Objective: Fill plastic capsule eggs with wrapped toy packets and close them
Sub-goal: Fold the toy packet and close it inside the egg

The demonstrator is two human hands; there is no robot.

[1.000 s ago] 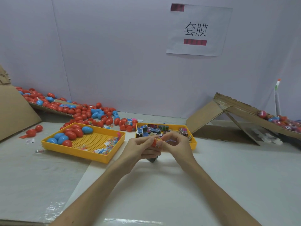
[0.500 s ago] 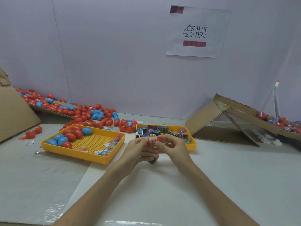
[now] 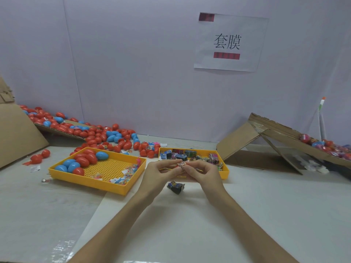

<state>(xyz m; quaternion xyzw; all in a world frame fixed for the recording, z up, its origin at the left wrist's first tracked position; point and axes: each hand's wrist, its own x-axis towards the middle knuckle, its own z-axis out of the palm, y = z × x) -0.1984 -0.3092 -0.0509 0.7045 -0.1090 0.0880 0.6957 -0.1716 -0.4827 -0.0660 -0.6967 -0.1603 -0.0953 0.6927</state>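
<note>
A pale lilac wall [image 3: 133, 63] bearing a paper sign [image 3: 229, 42] backs the white table [image 3: 266, 205].

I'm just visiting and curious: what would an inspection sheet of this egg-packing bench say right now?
Surface: white table.
Job's things: left tray holds red and blue eggs; right tray holds wrapped packets.
Clutter: loose eggs heaped behind the trays; one dark packet lies on the table.
Hands: left hand and right hand both pinch one small packet.
Cables: nothing seen.
Surroundings: cardboard ramp, wall sign.
</note>
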